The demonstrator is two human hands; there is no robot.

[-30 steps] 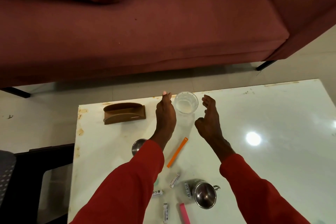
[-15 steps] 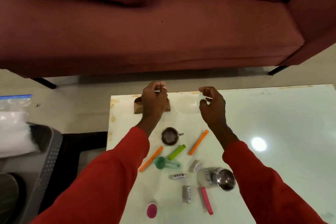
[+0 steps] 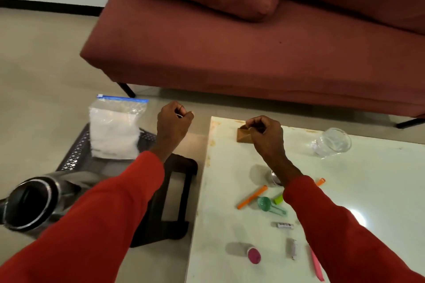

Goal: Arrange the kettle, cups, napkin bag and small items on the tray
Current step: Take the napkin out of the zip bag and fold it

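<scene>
Both the left hand (image 3: 174, 122) and right hand (image 3: 266, 132) are curled, and it's hard to tell whether either holds anything. The right sleeve hides most of the small steel cup (image 3: 274, 177) on the white table (image 3: 368, 179).

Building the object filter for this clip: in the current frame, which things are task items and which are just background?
Task items:
kettle
napkin bag
tray
glass cup
steel cup
orange stick
green scoop
pink cap

Background:
sofa
wooden holder
black stand
white table
</scene>
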